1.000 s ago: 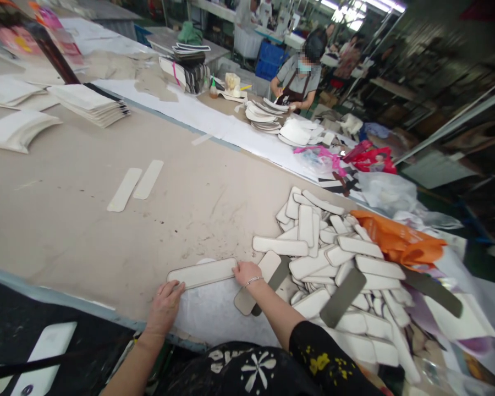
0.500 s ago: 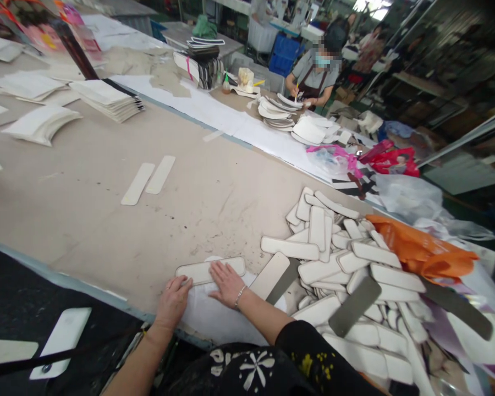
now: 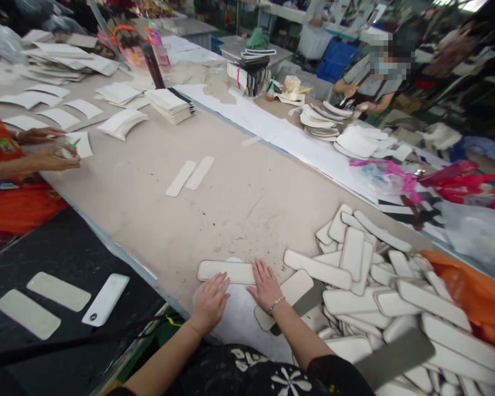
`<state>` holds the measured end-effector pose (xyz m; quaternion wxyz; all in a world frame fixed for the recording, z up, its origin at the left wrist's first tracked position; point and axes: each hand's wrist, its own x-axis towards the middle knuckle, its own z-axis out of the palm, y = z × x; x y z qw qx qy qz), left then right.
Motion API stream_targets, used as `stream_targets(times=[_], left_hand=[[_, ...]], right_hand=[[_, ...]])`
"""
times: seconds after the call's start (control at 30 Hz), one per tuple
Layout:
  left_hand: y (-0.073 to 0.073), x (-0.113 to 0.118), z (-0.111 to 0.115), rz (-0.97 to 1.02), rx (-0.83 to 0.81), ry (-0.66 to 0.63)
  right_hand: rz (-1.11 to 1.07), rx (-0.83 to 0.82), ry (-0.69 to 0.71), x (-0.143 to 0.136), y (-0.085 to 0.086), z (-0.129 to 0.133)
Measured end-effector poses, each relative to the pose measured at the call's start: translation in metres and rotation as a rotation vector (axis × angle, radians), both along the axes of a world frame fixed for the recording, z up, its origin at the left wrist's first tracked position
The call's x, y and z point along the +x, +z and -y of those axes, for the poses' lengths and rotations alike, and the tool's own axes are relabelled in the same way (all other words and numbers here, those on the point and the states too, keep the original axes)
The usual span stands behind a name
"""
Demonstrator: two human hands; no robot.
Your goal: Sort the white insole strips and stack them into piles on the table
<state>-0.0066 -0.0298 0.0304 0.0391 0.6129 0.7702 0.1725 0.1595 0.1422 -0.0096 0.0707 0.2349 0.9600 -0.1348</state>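
A long white padded strip [image 3: 225, 270] with rounded corners and a dark edge lies across the front of the table, partly over a white paper sheet [image 3: 236, 316]. My left hand [image 3: 209, 303] rests with outstretched fingers on its lower edge near the middle. Flat over the strip's right end lies my right hand [image 3: 266, 286], fingers extended, a bracelet on the wrist. Both hands are open and press from above. Just right of my right hand, another pale strip [image 3: 299, 283] overlaps a grey strip [image 3: 311, 300].
A large heap of similar strips [image 3: 352, 253] covers the right side, beside an orange bag [image 3: 470, 291]. Two thin strips [image 3: 200, 173] lie mid-table. At left, a co-worker's hands [image 3: 58, 157] handle a white piece. Another person [image 3: 375, 82] works across the table. A phone [image 3: 106, 300] lies lower left.
The view has swung left, bringing the co-worker in orange into sight. My left hand has slid from the strip's left end toward its middle; my right hand has shifted to its right end.
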Motion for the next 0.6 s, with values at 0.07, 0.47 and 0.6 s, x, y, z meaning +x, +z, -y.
stream_targets(times=[0.07, 0.47, 0.6], left_hand=[[0.001, 0.022, -0.024, 0.004, -0.074, -0.138], [-0.029, -0.051, -0.033, -0.130, -0.305, 0.064], [-0.030, -0.052, -0.032, -0.144, -0.298, 0.082]], right_hand=[[-0.002, 0.019, 0.009, 0.001, -0.001, -0.001], [0.024, -0.021, -0.001, 0.000, 0.002, -0.002], [0.041, -0.074, -0.024, 0.000, 0.012, -0.002]])
